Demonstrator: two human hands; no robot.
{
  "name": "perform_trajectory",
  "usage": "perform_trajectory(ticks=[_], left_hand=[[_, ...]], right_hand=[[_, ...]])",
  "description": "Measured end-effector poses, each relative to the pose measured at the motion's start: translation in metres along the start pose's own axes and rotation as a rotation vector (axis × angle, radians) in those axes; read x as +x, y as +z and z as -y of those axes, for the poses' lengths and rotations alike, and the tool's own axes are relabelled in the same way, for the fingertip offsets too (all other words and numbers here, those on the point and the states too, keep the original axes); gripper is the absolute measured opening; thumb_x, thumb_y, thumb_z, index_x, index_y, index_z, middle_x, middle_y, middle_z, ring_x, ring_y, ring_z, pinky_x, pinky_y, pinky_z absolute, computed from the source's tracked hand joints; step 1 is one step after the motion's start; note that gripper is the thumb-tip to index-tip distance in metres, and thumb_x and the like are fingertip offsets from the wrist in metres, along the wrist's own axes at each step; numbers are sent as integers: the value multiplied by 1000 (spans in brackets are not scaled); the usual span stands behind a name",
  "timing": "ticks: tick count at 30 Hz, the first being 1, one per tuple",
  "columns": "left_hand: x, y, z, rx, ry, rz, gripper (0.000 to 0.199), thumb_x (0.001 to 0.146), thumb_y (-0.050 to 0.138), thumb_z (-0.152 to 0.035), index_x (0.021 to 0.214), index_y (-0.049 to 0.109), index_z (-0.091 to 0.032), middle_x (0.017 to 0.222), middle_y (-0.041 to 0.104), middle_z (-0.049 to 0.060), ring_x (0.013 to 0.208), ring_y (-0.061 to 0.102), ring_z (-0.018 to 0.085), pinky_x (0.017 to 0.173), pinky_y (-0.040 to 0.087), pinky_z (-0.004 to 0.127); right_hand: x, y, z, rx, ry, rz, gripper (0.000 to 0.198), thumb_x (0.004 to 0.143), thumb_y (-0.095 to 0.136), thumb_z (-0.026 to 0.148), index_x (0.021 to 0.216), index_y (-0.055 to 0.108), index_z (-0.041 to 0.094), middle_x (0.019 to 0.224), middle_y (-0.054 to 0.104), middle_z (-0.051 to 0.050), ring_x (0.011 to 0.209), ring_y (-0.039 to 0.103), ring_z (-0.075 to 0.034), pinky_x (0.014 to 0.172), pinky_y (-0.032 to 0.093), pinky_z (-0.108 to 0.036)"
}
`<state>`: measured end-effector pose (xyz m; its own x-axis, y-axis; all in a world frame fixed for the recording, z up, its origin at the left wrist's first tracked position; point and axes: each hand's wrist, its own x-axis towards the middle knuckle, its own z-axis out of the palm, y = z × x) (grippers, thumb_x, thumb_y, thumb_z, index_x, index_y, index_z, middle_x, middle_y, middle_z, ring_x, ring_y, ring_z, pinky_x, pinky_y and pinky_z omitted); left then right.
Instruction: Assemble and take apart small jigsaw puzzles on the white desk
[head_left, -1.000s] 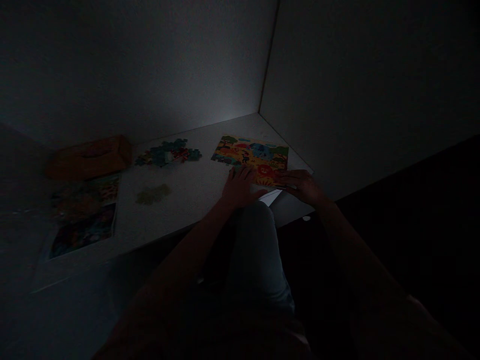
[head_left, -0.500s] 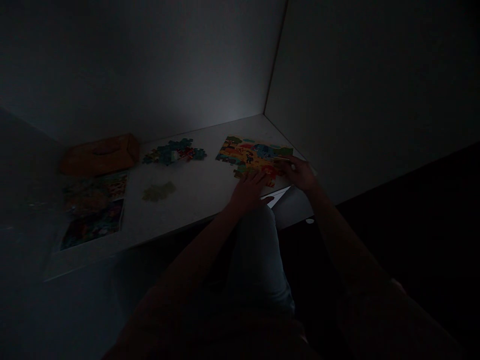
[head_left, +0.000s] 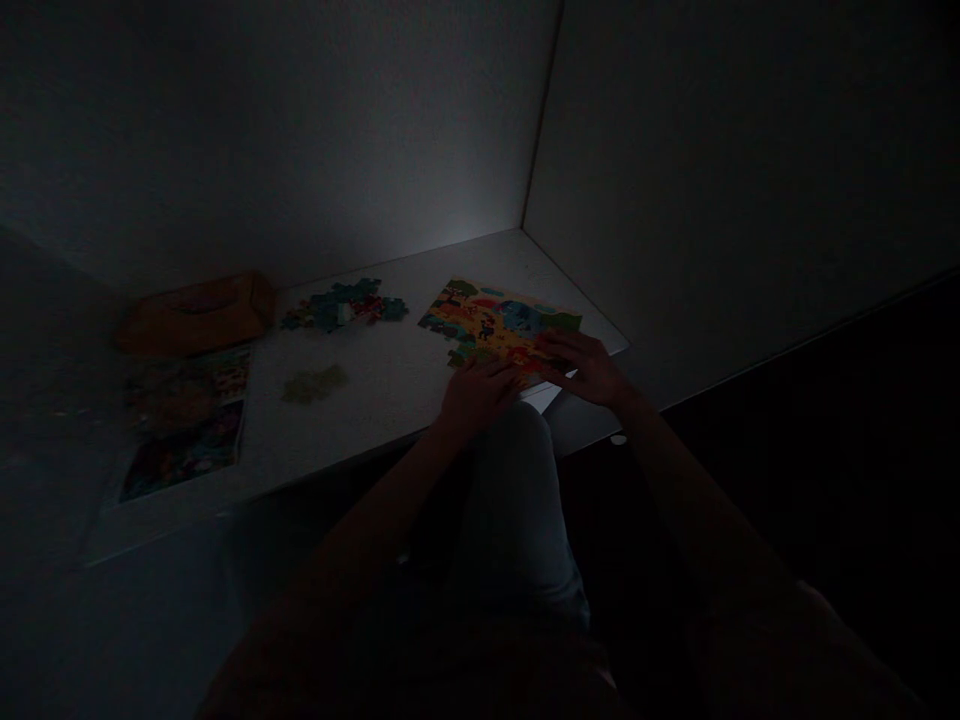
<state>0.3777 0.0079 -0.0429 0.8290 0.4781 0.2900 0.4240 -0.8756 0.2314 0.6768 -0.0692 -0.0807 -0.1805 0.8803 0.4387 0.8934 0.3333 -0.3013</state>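
Note:
A partly assembled jigsaw puzzle (head_left: 487, 318) with colourful animals lies flat near the right end of the white table (head_left: 375, 385). My left hand (head_left: 480, 392) rests on its near left edge, fingers stretched out. On the near right part of the puzzle lies my right hand (head_left: 583, 365), its fingers extended over the pieces and the thumb apart. I see nothing held in either hand. The dim light hides the detail under the fingertips.
Loose puzzle pieces (head_left: 345, 306) form a pile left of the puzzle, with a smaller greenish pile (head_left: 315, 384) nearer me. An orange box (head_left: 196, 315) stands at the back left, beside printed picture sheets (head_left: 187, 440). Walls (head_left: 420, 120) meet behind the table.
The puzzle has shifted slightly left and toward me. My left hand has moved a little left; my right hand has come lower and flatter onto the puzzle.

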Motion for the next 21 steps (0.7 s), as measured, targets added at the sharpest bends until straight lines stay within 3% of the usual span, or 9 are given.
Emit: perform_trajectory(ticks=[2, 4, 7, 9, 12, 15, 18, 21], left_hand=[[1, -6, 3, -18, -50, 3, 37, 120, 54, -38, 148, 76, -27, 147, 77, 6, 134, 74, 26, 117, 58, 45], [3, -13, 9, -38, -151, -4, 39, 122, 51, -38, 150, 75, -28, 144, 78, 7, 128, 77, 25, 110, 62, 41], [6, -22, 21, -48, -259, -39, 41, 122, 49, -34, 157, 70, -29, 150, 76, 6, 130, 76, 24, 111, 62, 39], [6, -24, 30, -40, -237, -23, 42, 121, 49, -29, 158, 70, -28, 155, 72, 5, 136, 73, 24, 117, 60, 40], [-1, -20, 36, -25, -149, 15, 43, 118, 50, -27, 155, 71, -24, 162, 67, 7, 146, 66, 25, 126, 54, 43], [-10, -15, 34, -8, -94, 5, 52, 111, 65, -38, 159, 66, -19, 167, 62, 13, 155, 58, 29, 134, 48, 47], [-15, -13, 27, -2, -102, -18, 64, 106, 75, -48, 161, 64, -16, 167, 60, 16, 157, 56, 33, 139, 41, 53], [-12, -11, 23, -16, -138, -53, 56, 109, 72, -48, 156, 67, -16, 163, 64, 15, 153, 60, 31, 137, 43, 50]], right_hand=[[-4, -5, 0, -7, -32, 48, 67, 104, 80, 62, 159, 68, 26, 166, 57, -8, 160, 52, -29, 134, 47, -54], [-4, -12, -2, 16, -67, 79, 59, 105, 80, 59, 154, 72, 27, 164, 58, -7, 159, 53, -28, 135, 47, -53], [-1, -22, -4, 80, -135, 58, 41, 113, 69, 52, 146, 78, 29, 156, 65, -4, 150, 63, -25, 129, 54, -49], [2, -26, -4, 110, -144, 66, 40, 118, 61, 51, 148, 77, 30, 151, 69, -4, 142, 68, -24, 124, 58, -47], [8, -27, -3, 122, -22, 75, 49, 121, 49, 54, 151, 75, 27, 144, 73, -6, 129, 75, -25, 113, 64, -44], [18, -24, -2, 134, 137, 14, 59, 121, 41, 63, 145, 79, 24, 139, 75, -7, 122, 77, -27, 106, 65, -43], [32, -17, -2, 138, 220, -46, 63, 120, 42, 69, 140, 80, 23, 137, 76, -7, 120, 77, -27, 104, 65, -42], [50, -8, -2, 122, 272, -128, 64, 120, 40, 67, 143, 79, 20, 137, 75, -9, 122, 76, -27, 108, 64, -41]])
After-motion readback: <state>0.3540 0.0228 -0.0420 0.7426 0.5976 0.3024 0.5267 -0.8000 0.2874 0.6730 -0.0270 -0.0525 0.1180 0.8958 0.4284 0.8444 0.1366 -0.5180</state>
